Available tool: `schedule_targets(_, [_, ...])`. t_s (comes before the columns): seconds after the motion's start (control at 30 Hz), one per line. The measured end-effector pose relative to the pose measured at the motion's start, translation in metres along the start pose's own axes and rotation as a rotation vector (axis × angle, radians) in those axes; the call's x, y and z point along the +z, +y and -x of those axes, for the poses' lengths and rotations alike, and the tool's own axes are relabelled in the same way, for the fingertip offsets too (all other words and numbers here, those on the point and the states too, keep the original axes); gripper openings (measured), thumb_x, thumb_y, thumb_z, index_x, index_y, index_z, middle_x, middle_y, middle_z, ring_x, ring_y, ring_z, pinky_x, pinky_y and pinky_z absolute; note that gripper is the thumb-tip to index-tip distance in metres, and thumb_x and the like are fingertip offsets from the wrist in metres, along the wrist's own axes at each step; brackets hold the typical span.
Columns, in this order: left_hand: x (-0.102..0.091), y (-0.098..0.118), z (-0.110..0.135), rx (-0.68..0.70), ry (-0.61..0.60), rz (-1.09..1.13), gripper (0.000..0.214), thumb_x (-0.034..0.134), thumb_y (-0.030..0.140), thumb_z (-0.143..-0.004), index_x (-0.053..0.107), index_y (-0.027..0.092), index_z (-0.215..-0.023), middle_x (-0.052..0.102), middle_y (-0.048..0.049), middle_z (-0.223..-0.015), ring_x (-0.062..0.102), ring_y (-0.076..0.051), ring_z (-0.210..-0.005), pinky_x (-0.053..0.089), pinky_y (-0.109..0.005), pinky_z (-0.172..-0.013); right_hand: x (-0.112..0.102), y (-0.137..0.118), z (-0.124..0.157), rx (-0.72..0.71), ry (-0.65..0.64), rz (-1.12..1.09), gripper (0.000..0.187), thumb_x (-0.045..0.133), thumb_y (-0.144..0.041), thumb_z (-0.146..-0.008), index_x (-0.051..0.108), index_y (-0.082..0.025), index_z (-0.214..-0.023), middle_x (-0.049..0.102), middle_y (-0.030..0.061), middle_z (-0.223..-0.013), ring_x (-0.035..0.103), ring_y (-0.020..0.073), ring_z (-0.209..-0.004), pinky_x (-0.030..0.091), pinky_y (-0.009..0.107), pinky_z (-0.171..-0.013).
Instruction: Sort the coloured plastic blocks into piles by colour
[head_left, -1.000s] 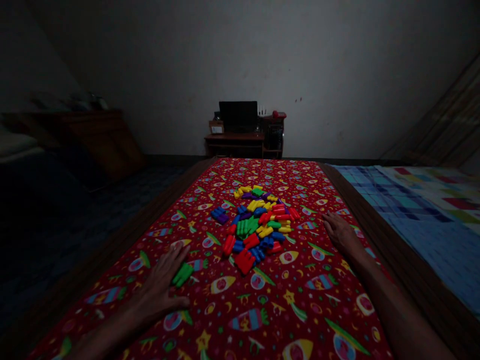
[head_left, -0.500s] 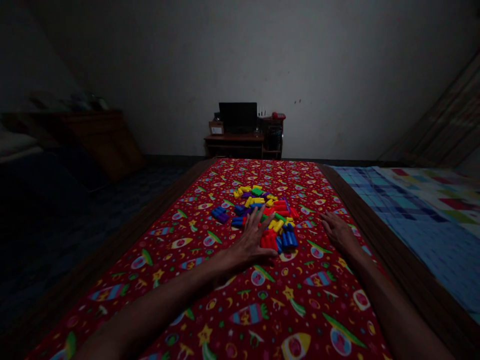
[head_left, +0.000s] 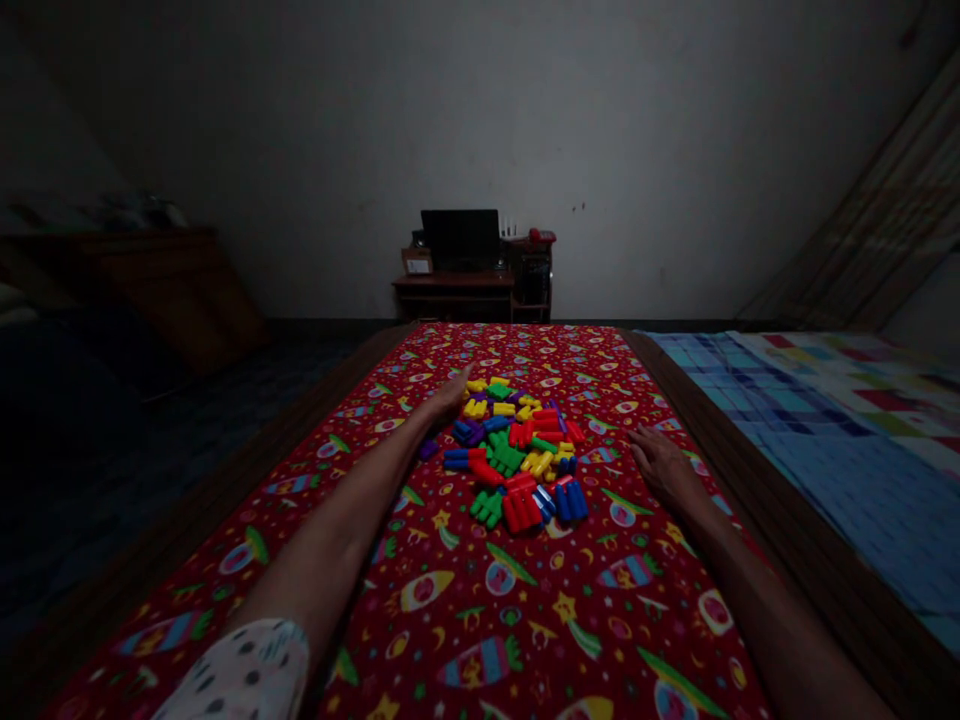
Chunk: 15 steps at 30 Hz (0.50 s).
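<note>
A pile of plastic building blocks lies on the red printed cloth (head_left: 420,600). It holds green blocks (head_left: 504,455), red blocks (head_left: 521,505), blue blocks (head_left: 571,498) and yellow blocks (head_left: 540,463). My left hand (head_left: 452,392) is at the pile's far left edge, beside a yellow block (head_left: 477,386). It is seen edge-on, most of its fingers are hidden, and whether it grips a block does not show. To the right of the pile, my right hand (head_left: 661,462) rests on the cloth with its fingers stretched out, holding nothing.
Brown edging (head_left: 697,430) runs along the cloth's right side, with a blue checked sheet (head_left: 750,430) beyond it. Against the wall stands a low desk (head_left: 454,285) with a dark monitor (head_left: 461,238). A wooden cabinet (head_left: 180,290) is at the left.
My left hand has moved from over the pile's near part to its far left edge, uncovering green and red blocks. The right hand stays beside the pile; the view has shifted slightly.
</note>
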<state>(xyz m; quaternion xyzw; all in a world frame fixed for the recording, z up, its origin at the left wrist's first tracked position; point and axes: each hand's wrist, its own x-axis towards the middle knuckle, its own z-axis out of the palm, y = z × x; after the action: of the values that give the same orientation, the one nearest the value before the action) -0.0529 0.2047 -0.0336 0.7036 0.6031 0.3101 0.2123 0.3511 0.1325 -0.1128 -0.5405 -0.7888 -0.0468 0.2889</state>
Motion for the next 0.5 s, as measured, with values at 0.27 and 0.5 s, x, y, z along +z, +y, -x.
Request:
schedule_targets(0.27, [0.04,0.041,-0.018,0.209,-0.38,0.074,0.062,0.028,0.057,-0.09,0.065,0.015,-0.117,0.062,-0.0087,-0.129,0.053,-0.026,-0.121,0.037,-0.036,-0.105,-0.004,-0.003,0.001,0.008,-0.001,-0.013,0.041,0.038,-0.031,-0.092,0.067,-0.015,-0.117,0.063,0.0162,-0.124,0.054,0.0295,-0.121,0.043,0.049,-0.103])
schedule_targets(0.5, [0.016,0.074,0.048,0.514,-0.496,0.001,0.057,0.021,0.054,-0.095,0.054,0.026,-0.132,0.054,-0.0012,-0.139,0.051,-0.022,-0.126,0.035,-0.034,-0.108,-0.002,-0.002,0.001,0.009,0.006,-0.005,0.04,0.039,-0.03,-0.092,0.067,-0.016,-0.117,0.063,0.0145,-0.123,0.055,0.0289,-0.12,0.043,0.048,-0.103])
